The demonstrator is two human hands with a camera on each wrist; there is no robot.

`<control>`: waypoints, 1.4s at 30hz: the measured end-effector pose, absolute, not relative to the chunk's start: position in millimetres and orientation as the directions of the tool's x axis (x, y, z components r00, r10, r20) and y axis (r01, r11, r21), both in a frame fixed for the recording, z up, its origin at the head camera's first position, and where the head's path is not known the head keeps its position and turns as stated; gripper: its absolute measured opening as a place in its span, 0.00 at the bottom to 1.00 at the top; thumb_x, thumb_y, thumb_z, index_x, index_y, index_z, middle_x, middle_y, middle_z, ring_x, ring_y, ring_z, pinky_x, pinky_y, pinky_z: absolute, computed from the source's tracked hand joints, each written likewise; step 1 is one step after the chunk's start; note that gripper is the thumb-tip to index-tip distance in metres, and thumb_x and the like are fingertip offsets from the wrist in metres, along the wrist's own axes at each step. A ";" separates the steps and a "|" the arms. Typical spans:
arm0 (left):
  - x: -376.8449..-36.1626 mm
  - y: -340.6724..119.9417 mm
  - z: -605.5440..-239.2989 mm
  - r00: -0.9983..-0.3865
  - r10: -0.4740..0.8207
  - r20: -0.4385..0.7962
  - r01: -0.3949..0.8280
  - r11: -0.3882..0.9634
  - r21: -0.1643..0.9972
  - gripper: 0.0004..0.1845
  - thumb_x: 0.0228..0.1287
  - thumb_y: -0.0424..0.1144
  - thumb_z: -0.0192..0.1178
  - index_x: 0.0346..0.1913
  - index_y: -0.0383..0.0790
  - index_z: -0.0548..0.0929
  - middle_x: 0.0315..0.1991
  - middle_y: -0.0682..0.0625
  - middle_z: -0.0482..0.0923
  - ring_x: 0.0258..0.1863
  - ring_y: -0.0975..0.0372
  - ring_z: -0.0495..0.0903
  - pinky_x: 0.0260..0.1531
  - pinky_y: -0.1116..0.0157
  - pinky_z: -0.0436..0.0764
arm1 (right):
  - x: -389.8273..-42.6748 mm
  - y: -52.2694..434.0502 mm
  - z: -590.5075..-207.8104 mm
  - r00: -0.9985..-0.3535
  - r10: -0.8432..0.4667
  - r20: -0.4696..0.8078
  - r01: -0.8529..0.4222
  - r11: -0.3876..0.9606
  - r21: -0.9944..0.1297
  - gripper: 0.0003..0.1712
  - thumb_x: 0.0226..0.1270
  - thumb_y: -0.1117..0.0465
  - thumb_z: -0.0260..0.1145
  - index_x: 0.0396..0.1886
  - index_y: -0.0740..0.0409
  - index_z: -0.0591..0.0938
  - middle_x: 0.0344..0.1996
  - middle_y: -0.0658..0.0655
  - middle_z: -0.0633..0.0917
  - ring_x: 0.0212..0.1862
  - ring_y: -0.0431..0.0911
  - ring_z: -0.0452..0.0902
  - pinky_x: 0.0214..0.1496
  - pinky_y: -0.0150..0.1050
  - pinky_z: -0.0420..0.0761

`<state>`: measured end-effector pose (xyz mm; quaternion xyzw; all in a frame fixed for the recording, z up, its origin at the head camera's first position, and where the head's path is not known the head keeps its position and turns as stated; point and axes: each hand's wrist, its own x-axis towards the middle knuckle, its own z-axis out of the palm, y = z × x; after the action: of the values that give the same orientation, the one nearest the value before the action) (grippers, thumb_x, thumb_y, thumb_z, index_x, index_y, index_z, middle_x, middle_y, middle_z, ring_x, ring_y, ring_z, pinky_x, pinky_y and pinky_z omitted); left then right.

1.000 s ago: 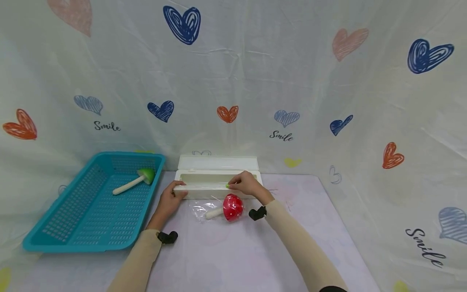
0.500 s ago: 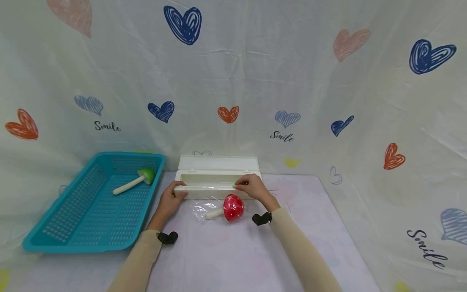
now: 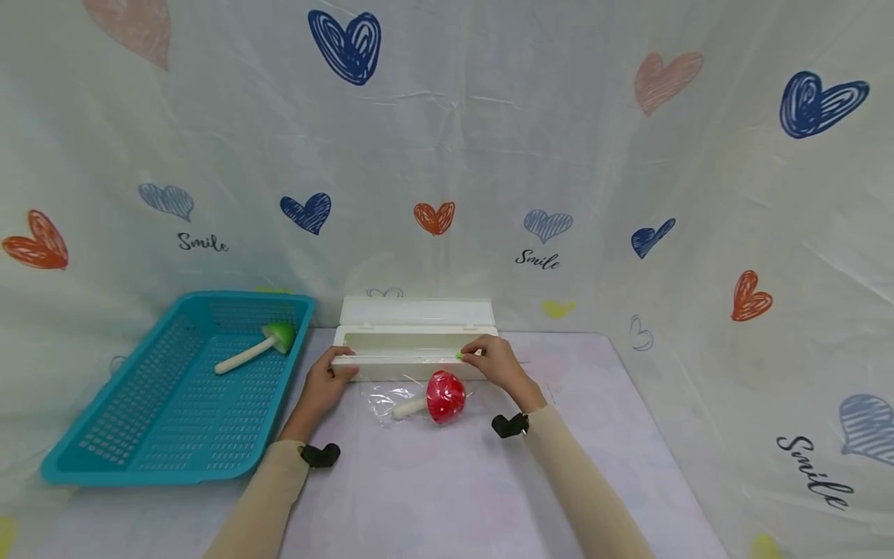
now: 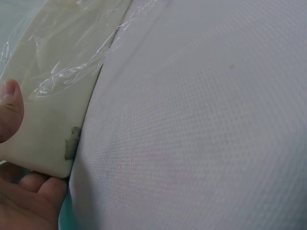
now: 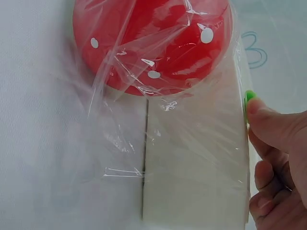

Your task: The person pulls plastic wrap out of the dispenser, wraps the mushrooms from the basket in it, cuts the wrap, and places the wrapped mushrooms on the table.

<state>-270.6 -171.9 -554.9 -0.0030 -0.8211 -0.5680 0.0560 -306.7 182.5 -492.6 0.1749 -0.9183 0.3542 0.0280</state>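
A white cling-film dispenser box (image 3: 412, 341) stands open at the back of the table. My left hand (image 3: 330, 374) grips its left end; in the left wrist view the thumb (image 4: 8, 108) lies on the box (image 4: 53, 110). My right hand (image 3: 492, 359) pinches the small green slider (image 3: 459, 355) on the box's front rail, near the right end. Seen from the right wrist, the thumb (image 5: 276, 127) presses that slider (image 5: 249, 97). A red toy mushroom (image 3: 445, 396) lies in front of the box under clear film (image 3: 380, 400) drawn from the box (image 5: 192, 167).
A teal plastic basket (image 3: 174, 404) sits at the left with a green-capped toy mushroom (image 3: 279, 334) inside. A heart-printed cloth covers the table (image 3: 454, 481) and hangs as a backdrop close behind the box.
My right hand has slid the green slider rightward along the box's front rail. The left hand and the red mushroom have stayed in place.
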 end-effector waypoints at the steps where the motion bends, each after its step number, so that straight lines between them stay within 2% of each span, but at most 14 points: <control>1: -270.4 -171.6 -555.4 -0.994 -0.059 0.089 0.062 0.357 0.932 0.16 0.73 0.33 0.62 0.60 0.36 0.74 0.66 0.32 0.74 0.60 0.45 0.75 0.63 0.42 0.75 | -306.0 183.0 -492.9 -0.939 -0.298 0.171 -0.335 0.691 -0.641 0.06 0.66 0.62 0.74 0.41 0.57 0.92 0.42 0.55 0.89 0.39 0.46 0.77 0.40 0.37 0.80; 5: -269.5 -171.4 -557.7 -0.997 -0.060 0.053 0.029 0.350 0.936 0.16 0.74 0.34 0.62 0.60 0.37 0.74 0.67 0.33 0.73 0.61 0.45 0.75 0.64 0.43 0.74 | -302.1 183.6 -491.7 -0.945 -0.295 0.142 -0.315 0.701 -0.640 0.07 0.67 0.62 0.74 0.42 0.57 0.92 0.42 0.55 0.88 0.37 0.44 0.74 0.35 0.33 0.77; 12: -268.3 -170.3 -557.3 -0.998 -0.054 0.037 0.017 0.333 0.943 0.17 0.74 0.33 0.61 0.61 0.37 0.74 0.67 0.33 0.72 0.62 0.45 0.74 0.65 0.43 0.74 | -301.5 182.2 -488.5 -0.951 -0.278 0.137 -0.301 0.718 -0.627 0.06 0.65 0.64 0.74 0.40 0.58 0.92 0.40 0.56 0.88 0.37 0.45 0.76 0.38 0.34 0.80; 18: -268.6 -169.3 -554.9 -0.998 -0.054 0.033 0.013 0.333 0.943 0.17 0.75 0.33 0.61 0.62 0.37 0.73 0.69 0.34 0.72 0.63 0.45 0.74 0.66 0.43 0.73 | -303.7 182.9 -487.7 -0.957 -0.265 0.120 -0.279 0.719 -0.637 0.06 0.65 0.64 0.75 0.40 0.58 0.92 0.41 0.56 0.89 0.34 0.44 0.76 0.35 0.32 0.79; 22: -269.0 -167.8 -553.2 -0.998 -0.053 0.044 0.025 0.325 0.945 0.17 0.74 0.32 0.61 0.61 0.37 0.74 0.69 0.34 0.72 0.63 0.44 0.75 0.66 0.42 0.74 | -302.6 183.1 -486.6 -0.958 -0.262 0.114 -0.272 0.719 -0.640 0.06 0.66 0.64 0.74 0.41 0.60 0.91 0.43 0.57 0.89 0.35 0.45 0.76 0.36 0.35 0.81; 28: -269.1 -164.9 -551.2 -0.998 -0.042 0.052 0.035 0.337 0.941 0.17 0.74 0.32 0.61 0.61 0.36 0.74 0.68 0.33 0.72 0.61 0.44 0.75 0.65 0.42 0.75 | -300.0 188.5 -483.6 -0.950 -0.286 0.123 -0.303 0.766 -0.567 0.05 0.69 0.67 0.70 0.41 0.63 0.89 0.43 0.60 0.87 0.43 0.49 0.81 0.48 0.43 0.85; 31: -269.5 -166.5 -549.6 -0.997 -0.046 0.058 0.039 0.341 0.939 0.17 0.74 0.34 0.61 0.61 0.37 0.74 0.67 0.33 0.73 0.60 0.44 0.76 0.64 0.42 0.75 | -300.3 196.2 -481.6 -0.952 -0.265 0.149 -0.303 0.783 -0.543 0.04 0.69 0.69 0.70 0.40 0.65 0.89 0.40 0.60 0.86 0.43 0.51 0.81 0.48 0.45 0.85; 35: -269.7 -172.3 -547.2 -0.997 -0.055 0.053 0.031 0.334 0.942 0.17 0.75 0.35 0.61 0.62 0.39 0.74 0.68 0.35 0.72 0.61 0.45 0.76 0.64 0.42 0.75 | -302.5 207.5 -482.0 -0.958 -0.227 0.173 -0.285 0.771 -0.569 0.04 0.68 0.70 0.70 0.39 0.65 0.88 0.39 0.60 0.86 0.43 0.52 0.81 0.48 0.46 0.83; 42: -269.9 -172.2 -550.0 -0.998 -0.057 0.040 0.018 0.344 0.939 0.17 0.75 0.34 0.61 0.62 0.38 0.74 0.68 0.34 0.72 0.60 0.45 0.76 0.64 0.43 0.76 | -300.2 215.7 -487.4 -0.957 -0.217 0.194 -0.289 0.780 -0.555 0.02 0.68 0.72 0.68 0.37 0.64 0.86 0.42 0.63 0.83 0.43 0.54 0.80 0.48 0.48 0.83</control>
<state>-269.9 -172.2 -550.0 0.0118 -0.8190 -0.5727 0.0326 -300.2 215.7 -487.4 0.1342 -0.9415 0.3033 0.0595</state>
